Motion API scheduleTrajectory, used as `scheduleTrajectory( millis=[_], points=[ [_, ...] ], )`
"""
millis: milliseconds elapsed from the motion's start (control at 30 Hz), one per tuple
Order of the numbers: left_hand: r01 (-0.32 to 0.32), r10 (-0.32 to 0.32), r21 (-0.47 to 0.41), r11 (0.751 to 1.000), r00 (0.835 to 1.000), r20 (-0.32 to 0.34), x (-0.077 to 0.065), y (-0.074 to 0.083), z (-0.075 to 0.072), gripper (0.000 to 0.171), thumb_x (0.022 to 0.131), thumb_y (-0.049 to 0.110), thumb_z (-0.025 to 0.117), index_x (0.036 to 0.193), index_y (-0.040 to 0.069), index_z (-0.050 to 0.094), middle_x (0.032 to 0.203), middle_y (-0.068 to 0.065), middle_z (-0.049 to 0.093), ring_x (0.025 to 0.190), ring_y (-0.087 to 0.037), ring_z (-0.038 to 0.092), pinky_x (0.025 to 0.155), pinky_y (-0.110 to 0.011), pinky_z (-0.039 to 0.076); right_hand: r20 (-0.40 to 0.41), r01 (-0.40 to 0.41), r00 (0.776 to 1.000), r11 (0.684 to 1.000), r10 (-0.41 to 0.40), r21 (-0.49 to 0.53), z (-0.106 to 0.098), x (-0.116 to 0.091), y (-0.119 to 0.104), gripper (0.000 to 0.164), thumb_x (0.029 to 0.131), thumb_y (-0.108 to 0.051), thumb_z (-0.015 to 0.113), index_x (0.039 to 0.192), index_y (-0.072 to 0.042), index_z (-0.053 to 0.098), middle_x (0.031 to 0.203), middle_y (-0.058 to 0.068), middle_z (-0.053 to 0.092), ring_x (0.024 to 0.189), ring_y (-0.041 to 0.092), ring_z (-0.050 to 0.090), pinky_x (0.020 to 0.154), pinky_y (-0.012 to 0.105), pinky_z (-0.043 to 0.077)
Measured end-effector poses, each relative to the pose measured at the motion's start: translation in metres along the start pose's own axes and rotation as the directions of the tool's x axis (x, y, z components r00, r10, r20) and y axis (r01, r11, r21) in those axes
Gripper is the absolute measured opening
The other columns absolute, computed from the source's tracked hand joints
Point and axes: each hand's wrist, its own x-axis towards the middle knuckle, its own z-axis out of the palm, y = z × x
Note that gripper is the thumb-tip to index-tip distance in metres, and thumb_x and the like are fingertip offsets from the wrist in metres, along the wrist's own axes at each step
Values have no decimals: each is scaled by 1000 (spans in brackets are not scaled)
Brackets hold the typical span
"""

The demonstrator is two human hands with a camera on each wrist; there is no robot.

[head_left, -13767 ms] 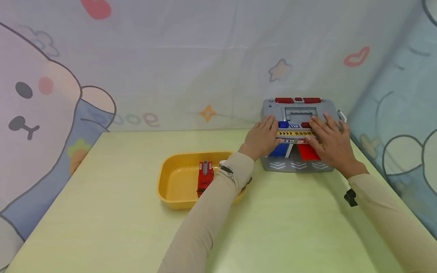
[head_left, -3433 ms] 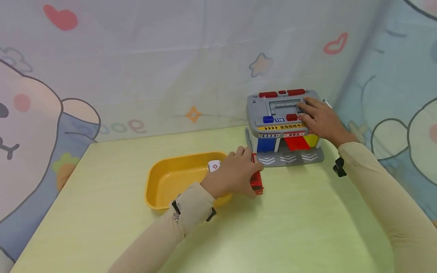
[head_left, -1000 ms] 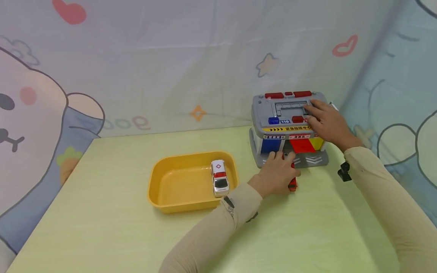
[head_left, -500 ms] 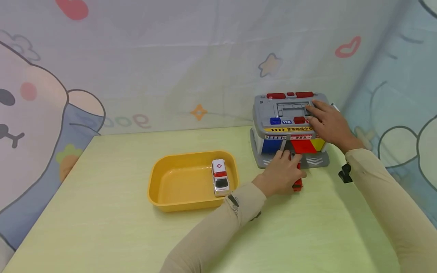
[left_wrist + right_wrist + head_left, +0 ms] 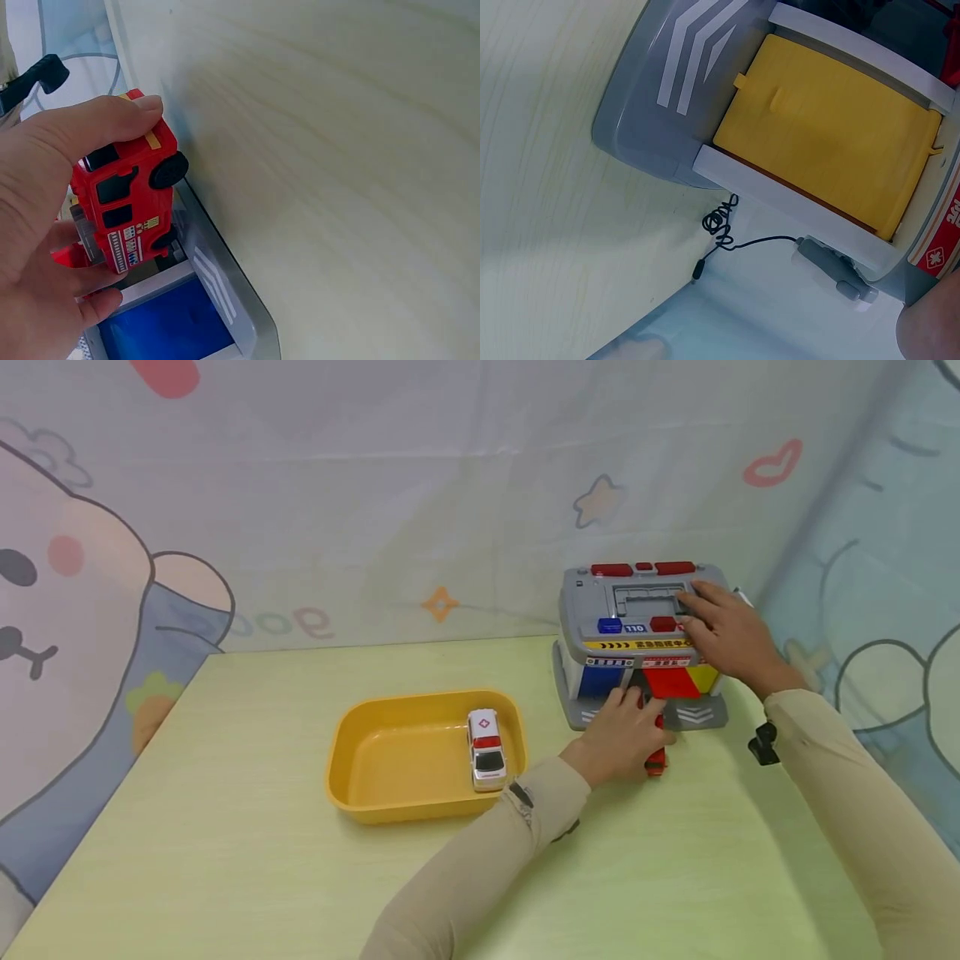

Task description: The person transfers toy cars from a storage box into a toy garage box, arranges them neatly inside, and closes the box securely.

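Observation:
My left hand [image 5: 624, 735] pinches a red toy fire truck [image 5: 124, 191] between thumb and fingertips. The truck's front end is at the middle doorway of a grey toy garage [image 5: 637, 602], whose red door [image 5: 671, 682] is swung up. In the left wrist view, the thumb lies at one end of the truck and the fingers at the other, near the doorway. My right hand [image 5: 731, 635] rests on the garage roof at its right side, fingers spread. Blue [image 5: 600, 682] and yellow [image 5: 829, 135] doors flank the middle opening, both down.
A yellow tray [image 5: 405, 814] stands left of the garage, with a white toy ambulance [image 5: 487, 752] inside. A coiled black cord [image 5: 718, 223] and a small grey part [image 5: 832, 266] are at the garage's right side. Printed cloth hangs behind and to the right.
At first both hands were on the garage and the fire truck lay in the tray. The left hand has since carried the truck right to the middle doorway; the right hand has stayed on the roof.

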Motion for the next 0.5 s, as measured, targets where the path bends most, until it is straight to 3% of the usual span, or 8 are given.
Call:
scheduleTrajectory(
  millis=[500],
  points=[
    [8, -5, 48, 999, 997, -78, 16, 5, 6, 45, 94, 49, 60, 139, 45, 54, 143, 6, 54, 127, -26, 42, 107, -36, 35, 7, -15, 1000, 1000, 15, -4, -4, -5, 2, 55, 106, -35, 33, 150, -4, 43, 162, 21, 29, 149, 43, 26, 121, 62, 17]
  ],
)
